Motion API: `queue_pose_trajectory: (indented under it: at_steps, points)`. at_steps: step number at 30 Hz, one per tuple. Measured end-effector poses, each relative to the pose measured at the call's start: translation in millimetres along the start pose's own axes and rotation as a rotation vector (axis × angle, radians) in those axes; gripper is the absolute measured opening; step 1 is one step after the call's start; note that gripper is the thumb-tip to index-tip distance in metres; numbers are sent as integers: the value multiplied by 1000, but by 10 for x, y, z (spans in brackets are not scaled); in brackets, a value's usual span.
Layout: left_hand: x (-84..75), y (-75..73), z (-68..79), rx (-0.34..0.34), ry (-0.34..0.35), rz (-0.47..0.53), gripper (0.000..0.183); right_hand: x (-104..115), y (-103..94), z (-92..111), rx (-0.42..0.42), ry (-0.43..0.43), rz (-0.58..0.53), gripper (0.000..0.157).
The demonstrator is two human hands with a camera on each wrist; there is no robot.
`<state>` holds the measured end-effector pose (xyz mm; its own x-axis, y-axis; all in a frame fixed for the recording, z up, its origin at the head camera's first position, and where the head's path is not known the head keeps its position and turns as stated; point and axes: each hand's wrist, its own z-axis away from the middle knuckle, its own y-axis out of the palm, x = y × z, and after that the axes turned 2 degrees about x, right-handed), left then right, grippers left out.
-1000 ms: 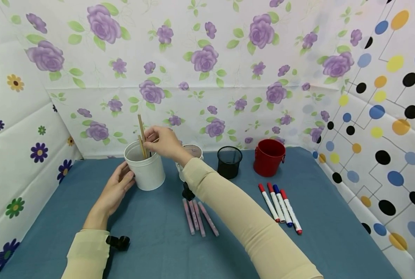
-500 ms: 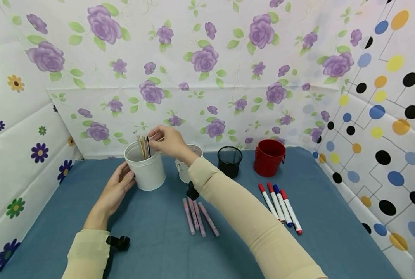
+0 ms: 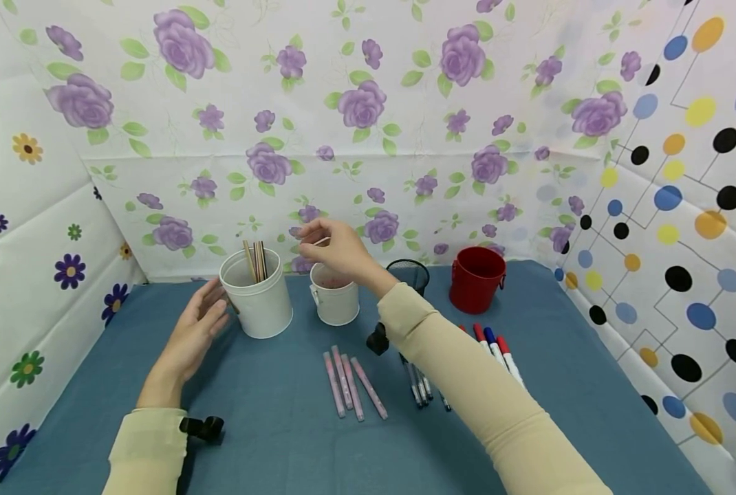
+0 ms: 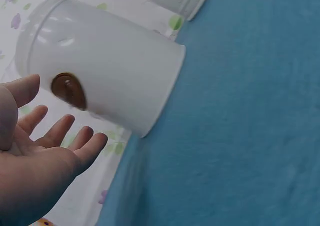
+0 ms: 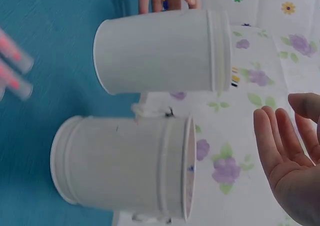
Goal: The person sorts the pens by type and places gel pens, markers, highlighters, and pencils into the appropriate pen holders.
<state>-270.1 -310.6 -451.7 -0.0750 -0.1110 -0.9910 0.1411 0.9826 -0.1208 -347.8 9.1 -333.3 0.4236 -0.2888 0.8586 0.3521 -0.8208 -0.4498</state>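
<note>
In the head view several slim pencil-like sticks (image 3: 257, 262), tan and dark, stand in the larger white bucket (image 3: 261, 306). Left of that bucket is my left hand (image 3: 190, 335), fingers loosely spread; the left wrist view shows a small gap between them and the bucket's side, where a brown oval handle tab (image 4: 69, 90) sits. My right hand (image 3: 342, 251) hovers above the smaller white bucket (image 3: 337, 304), which has pinkish insides. Seen in the right wrist view, its fingers (image 5: 287, 136) are relaxed with nothing between them.
Several pink pens (image 3: 352, 385) lie on the blue cloth (image 3: 269, 426). Dark-tipped pens (image 3: 419, 385) lie partly under the right sleeve. Behind are a black mesh cup (image 3: 410, 273), half hidden, and a red bucket (image 3: 477, 282); white markers (image 3: 498, 350) with red and blue caps lie before it.
The sticks have dropped into the larger white bucket and my right hand has let go, moving right over the smaller bucket. My left hand has come off the larger bucket, slightly left.
</note>
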Motion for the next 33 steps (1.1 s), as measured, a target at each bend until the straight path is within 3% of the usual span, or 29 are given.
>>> queue_pose_trajectory:
  at_steps: [7, 13, 22, 33]
  points:
    - [-138, -85, 88, -31, 43, -57, 73, -78, -251, 215, -20, -18, 1, 22]
    - [-256, -58, 136, -55, 72, -144, 70, -125, -410, 441, -54, -35, 26, 17]
    - [-518, 51, 171, -133, 127, -215, 69, -245, -603, 746, -113, 10, 87, 21]
    - [-791, 300, 229, -141, 233, -318, 65, -389, -827, 1057, -137, 69, 68, 23]
